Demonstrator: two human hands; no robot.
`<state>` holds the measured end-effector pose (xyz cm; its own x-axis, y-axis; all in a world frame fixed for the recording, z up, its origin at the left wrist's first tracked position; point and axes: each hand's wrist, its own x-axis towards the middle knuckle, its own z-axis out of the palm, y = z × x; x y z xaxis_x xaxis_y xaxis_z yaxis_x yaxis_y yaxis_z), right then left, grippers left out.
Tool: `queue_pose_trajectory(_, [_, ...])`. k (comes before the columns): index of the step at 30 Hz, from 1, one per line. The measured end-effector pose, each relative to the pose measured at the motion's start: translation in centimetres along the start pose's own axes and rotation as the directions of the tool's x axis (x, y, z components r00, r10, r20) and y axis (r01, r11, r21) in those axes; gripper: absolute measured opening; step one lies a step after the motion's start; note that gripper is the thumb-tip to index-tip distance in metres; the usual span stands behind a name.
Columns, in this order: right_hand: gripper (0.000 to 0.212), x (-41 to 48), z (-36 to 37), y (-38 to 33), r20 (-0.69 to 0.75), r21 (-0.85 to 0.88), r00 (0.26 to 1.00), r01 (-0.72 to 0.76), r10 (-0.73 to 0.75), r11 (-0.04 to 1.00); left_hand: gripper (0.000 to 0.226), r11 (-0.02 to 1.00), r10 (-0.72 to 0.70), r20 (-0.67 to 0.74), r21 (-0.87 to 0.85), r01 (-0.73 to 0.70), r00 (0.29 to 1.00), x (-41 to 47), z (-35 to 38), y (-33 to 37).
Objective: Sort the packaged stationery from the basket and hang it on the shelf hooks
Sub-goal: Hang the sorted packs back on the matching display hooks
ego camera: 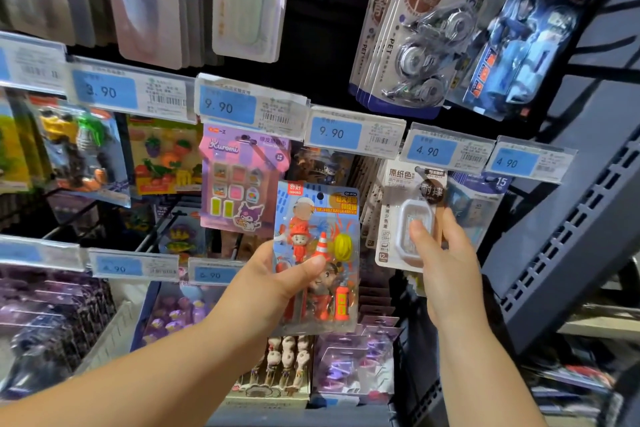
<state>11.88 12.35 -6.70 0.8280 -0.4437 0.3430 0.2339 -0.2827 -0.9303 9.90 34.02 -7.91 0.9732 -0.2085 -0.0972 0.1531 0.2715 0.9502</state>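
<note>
My left hand (277, 281) grips a firefighter eraser pack (322, 218), a clear blister card with orange figures, a cone and a hydrant, held upright in front of the shelf. My right hand (440, 253) holds the lower part of a white correction-tape pack (398, 191) that hangs on a hook under a 4.90 tag; thumb on the blister, fingers behind the card. A purple Kuromi eraser pack (239, 180) hangs just left of the held pack.
Price rails (353, 133) run across the shelf with blue tags. Grey correction-tape packs (412, 42) hang upper right, fruit erasers (162, 156) at left. A dark slotted shelf upright (568, 232) stands at right. Purple packs (45, 308) fill lower trays.
</note>
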Motion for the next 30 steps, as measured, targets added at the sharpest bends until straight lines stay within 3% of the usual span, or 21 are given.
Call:
queue_pose_trajectory(6, [0.064, -1.6, 0.4, 0.2, -0.19, -0.196, 0.981, -0.003, -0.035, 0.981, 0.052, 1.0, -0.004, 0.002, 0.025, 0.004, 1.0, -0.2, -0.7, -0.6])
queue_pose_trajectory(9, [0.041, -3.6, 0.8, 0.0, -0.27, -0.256, 0.937, 0.15, -0.22, 0.955, 0.057, 0.999, 0.006, 0.02, 0.048, -0.007, 1.0, 0.0, -0.9, -0.4])
queue_pose_trajectory(11, [0.024, -4.6, 1.4, -0.3, -0.168, -0.218, 0.949, 0.229, -0.268, 0.949, 0.058, 0.998, 0.028, 0.032, 0.059, -0.03, 0.999, 0.2, -0.9, -0.2])
queue_pose_trajectory(14, [0.028, -5.5, 2.4, -0.5, 0.075, -0.172, 0.977, 0.211, -0.2, 0.962, 0.05, 0.995, 0.059, 0.077, 0.07, -0.065, 0.995, 0.4, -0.5, 0.2])
queue_pose_trajectory(16, [0.03, -5.8, 2.9, -0.6, 0.152, -0.155, 0.977, 0.171, -0.148, 0.973, 0.044, 0.996, 0.066, 0.075, 0.055, -0.07, 0.995, 0.6, -0.2, 0.4])
queue_pose_trajectory(19, [0.028, -5.5, 3.1, -0.5, 0.204, -0.165, 0.972, 0.148, -0.113, 0.975, 0.043, 0.996, 0.083, 0.071, 0.038, -0.086, 0.994, 1.3, -0.2, 0.8])
queue_pose_trajectory(23, [0.043, -4.8, 3.4, -0.6, 0.292, -0.157, 0.954, 0.121, -0.071, 0.98, 0.046, 0.991, 0.121, 0.124, 0.045, -0.127, 0.985, 1.7, -0.3, 1.4])
queue_pose_trajectory(27, [0.061, -4.0, 3.7, -0.8, 0.293, -0.08, 0.953, 0.108, -0.08, 0.991, 0.048, 0.967, 0.176, 0.141, 0.16, -0.197, 0.974, 1.7, 0.0, 2.0])
queue_pose_trajectory(30, [0.068, -3.9, 4.0, -0.8, 0.282, -0.023, 0.955, 0.096, -0.086, 0.995, 0.03, 0.956, 0.187, 0.105, 0.208, -0.206, 0.977, 1.6, -0.1, 2.3])
